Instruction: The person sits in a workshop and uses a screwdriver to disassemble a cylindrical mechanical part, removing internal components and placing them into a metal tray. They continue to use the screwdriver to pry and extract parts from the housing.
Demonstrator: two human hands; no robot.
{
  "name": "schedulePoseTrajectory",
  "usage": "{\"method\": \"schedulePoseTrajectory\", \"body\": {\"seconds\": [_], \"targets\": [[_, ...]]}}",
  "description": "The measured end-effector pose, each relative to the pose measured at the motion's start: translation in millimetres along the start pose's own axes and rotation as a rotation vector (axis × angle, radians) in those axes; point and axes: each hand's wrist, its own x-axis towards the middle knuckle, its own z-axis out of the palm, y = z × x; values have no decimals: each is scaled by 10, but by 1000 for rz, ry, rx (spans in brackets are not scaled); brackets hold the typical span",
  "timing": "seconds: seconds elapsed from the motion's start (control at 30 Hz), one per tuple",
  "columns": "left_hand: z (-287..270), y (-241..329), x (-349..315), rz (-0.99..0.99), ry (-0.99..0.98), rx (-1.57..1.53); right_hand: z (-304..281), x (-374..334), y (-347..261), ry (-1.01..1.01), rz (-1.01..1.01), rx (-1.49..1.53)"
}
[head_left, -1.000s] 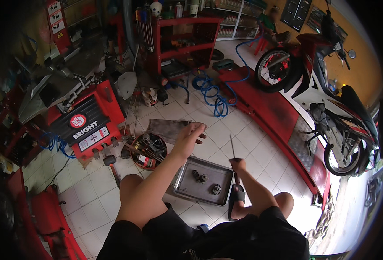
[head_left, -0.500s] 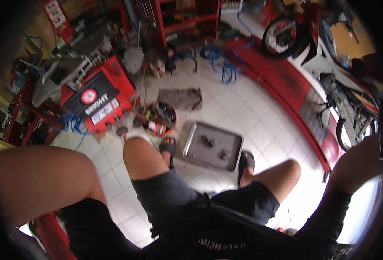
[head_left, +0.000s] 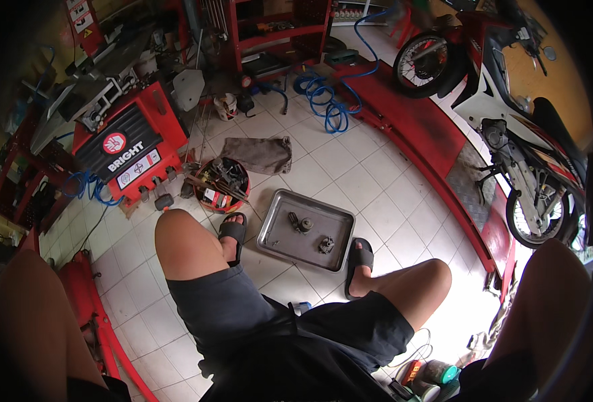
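Both my arms are raised at the sides of the head view: the left arm (head_left: 28, 315) at the left edge, the right arm (head_left: 544, 308) at the right. Neither hand shows, so I cannot see what they hold or touch. A metal tray (head_left: 303, 250) lies on the floor between my sandaled feet. Inside it are a greasy cylindrical metal part (head_left: 304, 224), a second round metal part (head_left: 326, 245) and tiny pieces (head_left: 275, 243) near the left side.
A round basin of tools (head_left: 222, 194) stands beyond my left foot, near a grey-brown cloth (head_left: 259, 155). A red machine (head_left: 135, 144) is at the left. A blue hose (head_left: 333, 110) lies coiled by a red lift platform (head_left: 410, 127) bearing a motorcycle (head_left: 504, 120).
My view has shifted, so the tray and floor things sit further left in it. Both arms have swung to a more upright position at the edges. The tray's contents look unchanged.
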Motion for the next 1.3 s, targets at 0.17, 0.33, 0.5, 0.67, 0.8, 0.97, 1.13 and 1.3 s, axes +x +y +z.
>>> {"method": "schedulePoseTrajectory", "body": {"seconds": [0.17, 0.33, 0.5, 0.67, 0.8, 0.97, 1.13, 1.3], "targets": [[38, -114, -193, -112, -4, 88, 80, -44, 6, -7, -11, 19], [130, -226, -259, -174, 18, 100, 88, -46, 12, -23, -11, -1], [132, -237, -263, -193, 19, 107, 9, -66, 25, -13, 4, 12], [75, -336, -250, -217, 23, 107, 15, -44, 38, -21, 34, 14], [70, -336, -272, -236, 16, 104, -32, -86, 23, -26, 49, 16], [38, -385, -257, -244, 13, 114, -14, -117, -21, -14, 54, 9], [141, -381, -226, -241, 24, 108, -29, -182, 58, -18, 77, -3], [112, -461, -313, -278, 51, 114, -2, -110, 51, -43, 55, -28]]}}
